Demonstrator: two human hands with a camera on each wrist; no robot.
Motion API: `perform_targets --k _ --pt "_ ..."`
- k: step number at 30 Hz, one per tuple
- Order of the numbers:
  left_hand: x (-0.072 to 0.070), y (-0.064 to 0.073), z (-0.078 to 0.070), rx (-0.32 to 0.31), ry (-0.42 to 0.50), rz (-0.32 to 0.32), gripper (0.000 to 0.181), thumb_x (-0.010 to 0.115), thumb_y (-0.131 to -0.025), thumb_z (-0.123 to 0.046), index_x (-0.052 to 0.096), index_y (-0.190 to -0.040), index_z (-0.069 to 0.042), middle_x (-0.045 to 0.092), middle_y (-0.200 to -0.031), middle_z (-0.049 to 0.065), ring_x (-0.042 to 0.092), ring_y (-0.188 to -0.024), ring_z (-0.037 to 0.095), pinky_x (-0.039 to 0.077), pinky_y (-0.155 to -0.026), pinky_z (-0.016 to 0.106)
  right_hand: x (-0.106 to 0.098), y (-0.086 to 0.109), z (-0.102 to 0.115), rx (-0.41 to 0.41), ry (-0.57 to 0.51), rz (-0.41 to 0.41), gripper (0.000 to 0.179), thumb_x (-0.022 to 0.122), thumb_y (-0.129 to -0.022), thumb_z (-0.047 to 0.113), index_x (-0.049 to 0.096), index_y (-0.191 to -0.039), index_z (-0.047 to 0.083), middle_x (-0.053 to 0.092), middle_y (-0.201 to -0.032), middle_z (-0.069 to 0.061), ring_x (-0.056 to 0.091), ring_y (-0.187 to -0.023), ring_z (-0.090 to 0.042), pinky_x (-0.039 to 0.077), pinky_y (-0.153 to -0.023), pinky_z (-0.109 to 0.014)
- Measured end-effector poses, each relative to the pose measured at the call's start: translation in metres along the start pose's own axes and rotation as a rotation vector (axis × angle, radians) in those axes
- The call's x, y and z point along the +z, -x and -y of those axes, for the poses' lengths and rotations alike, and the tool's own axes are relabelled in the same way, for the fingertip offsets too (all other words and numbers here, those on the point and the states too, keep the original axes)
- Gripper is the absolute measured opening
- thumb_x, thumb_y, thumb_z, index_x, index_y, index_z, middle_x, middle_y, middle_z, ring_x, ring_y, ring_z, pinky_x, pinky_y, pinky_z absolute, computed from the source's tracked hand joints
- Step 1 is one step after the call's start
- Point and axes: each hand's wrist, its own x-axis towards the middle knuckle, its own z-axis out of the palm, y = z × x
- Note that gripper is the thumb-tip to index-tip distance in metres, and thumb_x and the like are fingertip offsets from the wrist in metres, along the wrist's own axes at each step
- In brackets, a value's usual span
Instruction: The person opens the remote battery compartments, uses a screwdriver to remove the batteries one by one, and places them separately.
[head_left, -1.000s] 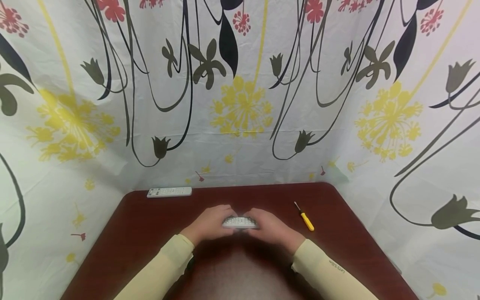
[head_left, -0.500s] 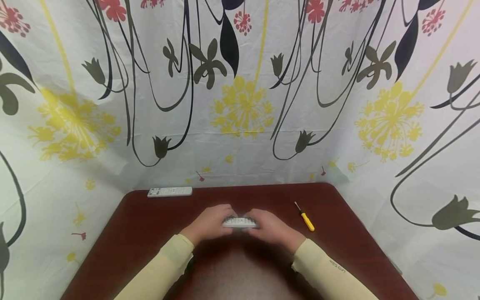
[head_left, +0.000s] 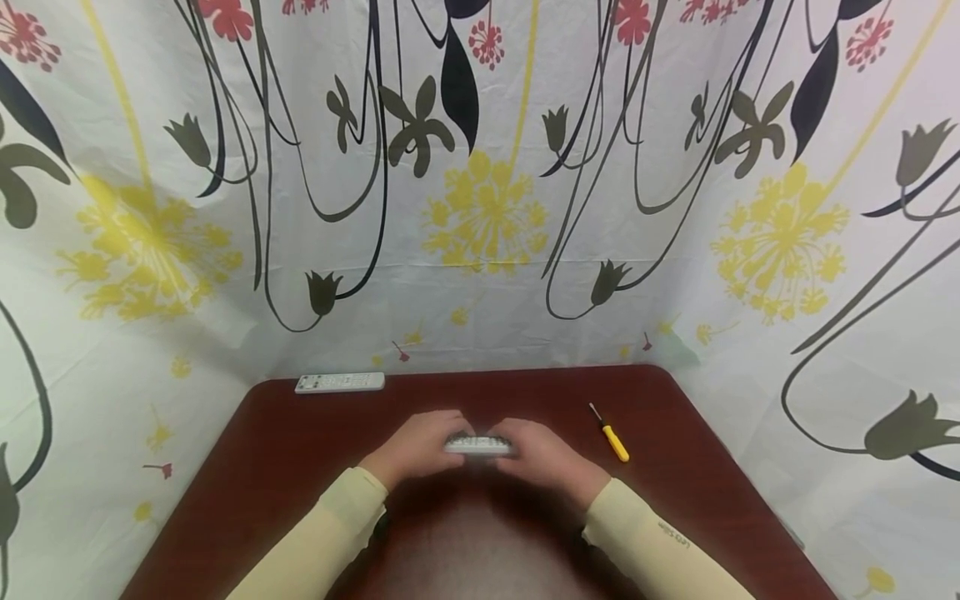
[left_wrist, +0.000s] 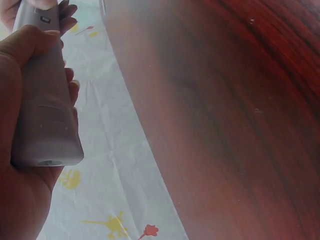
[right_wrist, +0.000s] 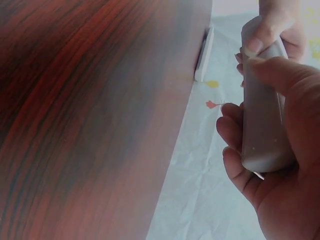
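Both hands hold a white remote control (head_left: 480, 447) level above the middle of the table, one at each end. My left hand (head_left: 418, 447) grips the left end, and my right hand (head_left: 546, 455) grips the right end. Small buttons show on its upper face in the head view. In the left wrist view the plain back of the remote control (left_wrist: 47, 112) faces the camera, the thumb (left_wrist: 35, 40) pressed flat against it. From the right wrist, the same back of the remote control (right_wrist: 262, 117) shows both thumbs close together, with fingertips curled past its far edge.
A second white remote control (head_left: 340, 382) lies at the table's back left edge. Toward the right is a screwdriver (head_left: 613, 442) with a yellow handle. The dark red wooden table (head_left: 247, 500) is enclosed by a white flower-printed curtain (head_left: 480, 333) behind and at both sides.
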Motion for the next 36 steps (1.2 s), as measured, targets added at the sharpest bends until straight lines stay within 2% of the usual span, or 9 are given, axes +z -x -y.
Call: perform_targets --k 6,10,18,23,29,36 --pt "-0.002 -0.002 0.0 0.011 -0.009 0.006 0.021 0.087 -0.094 -0.025 0.077 -0.112 -0.029 0.07 -0.105 -0.019 0.064 -0.094 0.006 0.057 -0.09 0.032 -0.001 0.0 0.002 0.01 0.075 -0.032 0.031 0.092 -0.094 0.022 0.077 -0.12 0.021 0.073 -0.109 0.012 0.065 -0.096 -0.01 0.06 -0.093 -0.04" --pt "-0.002 -0.002 0.0 0.01 -0.022 0.014 0.018 0.086 -0.096 -0.025 0.077 -0.112 -0.029 0.07 -0.104 -0.019 0.065 -0.095 0.006 0.058 -0.092 0.033 0.0 0.002 0.0 0.007 0.108 -0.045 0.029 0.093 -0.093 0.02 0.077 -0.117 0.021 0.073 -0.105 0.012 0.065 -0.093 -0.009 0.06 -0.09 -0.04" --pt "-0.005 -0.002 -0.001 -0.005 -0.027 0.033 0.015 0.085 -0.099 -0.028 0.077 -0.111 -0.031 0.071 -0.103 -0.021 0.065 -0.094 0.005 0.058 -0.091 0.035 -0.001 0.002 -0.002 0.018 0.088 -0.053 0.023 0.091 -0.093 0.019 0.077 -0.111 0.022 0.071 -0.098 0.014 0.063 -0.086 -0.007 0.059 -0.082 -0.036" --pt "-0.007 -0.001 -0.003 -0.002 -0.056 0.04 0.016 0.085 -0.099 -0.03 0.076 -0.113 -0.03 0.07 -0.105 -0.019 0.064 -0.093 0.006 0.058 -0.09 0.035 -0.002 0.001 -0.003 0.033 0.019 -0.039 0.019 0.089 -0.094 0.018 0.077 -0.109 0.022 0.069 -0.094 0.017 0.062 -0.082 -0.005 0.058 -0.078 -0.034" --pt "-0.008 -0.001 -0.002 0.04 -0.118 0.034 0.02 0.088 -0.096 -0.032 0.076 -0.111 -0.028 0.067 -0.1 -0.017 0.061 -0.087 0.007 0.057 -0.084 0.034 -0.002 0.0 -0.007 0.07 -0.152 -0.004 0.016 0.087 -0.095 0.016 0.078 -0.107 0.021 0.07 -0.093 0.015 0.065 -0.082 -0.007 0.058 -0.078 -0.033" --pt "-0.009 -0.001 -0.004 0.063 -0.175 0.03 0.022 0.091 -0.094 -0.033 0.073 -0.107 -0.029 0.064 -0.096 -0.016 0.059 -0.084 0.008 0.056 -0.081 0.034 -0.001 0.0 -0.012 0.115 -0.3 0.043 0.012 0.087 -0.095 0.023 0.078 -0.103 0.023 0.073 -0.09 0.012 0.068 -0.079 -0.012 0.059 -0.076 -0.034"
